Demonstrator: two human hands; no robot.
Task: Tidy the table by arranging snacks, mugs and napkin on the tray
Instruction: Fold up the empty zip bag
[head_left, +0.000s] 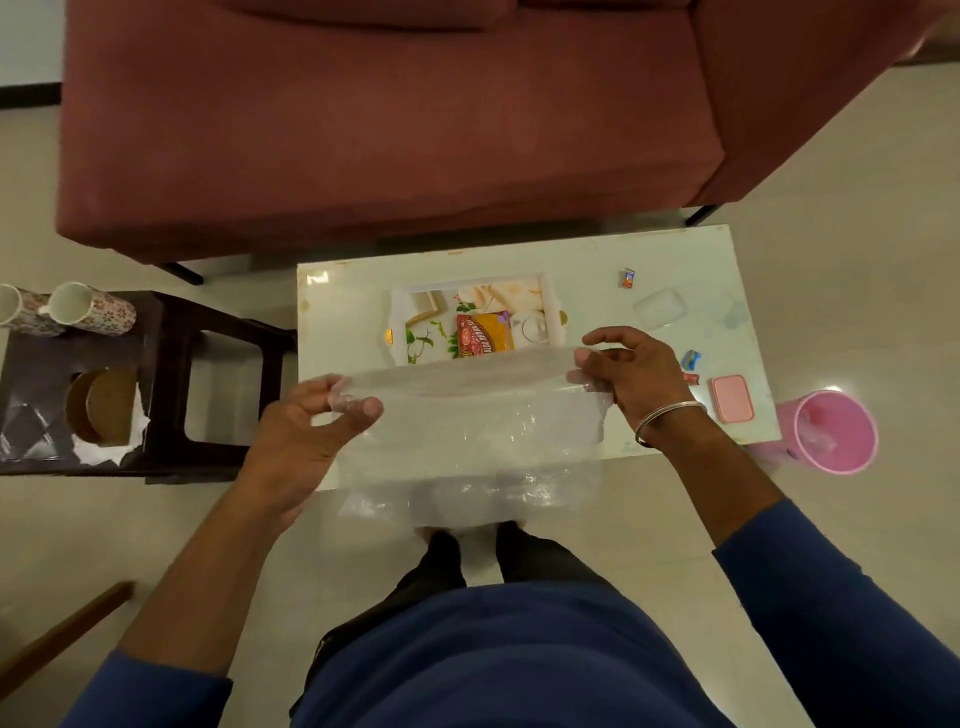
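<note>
Floor (831, 182): pale glossy tile. Maroon sofa (363, 130) on dark legs, far side of white glossy desk (343, 291), just beside its far edge. Dark stool (218, 332) left of desk. Pink bin (836, 431) at desk's right corner. Light glare on desk.

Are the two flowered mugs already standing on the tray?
No, both mugs lie on the dark side table at the left, while the tray holds only a snack packet.
</note>
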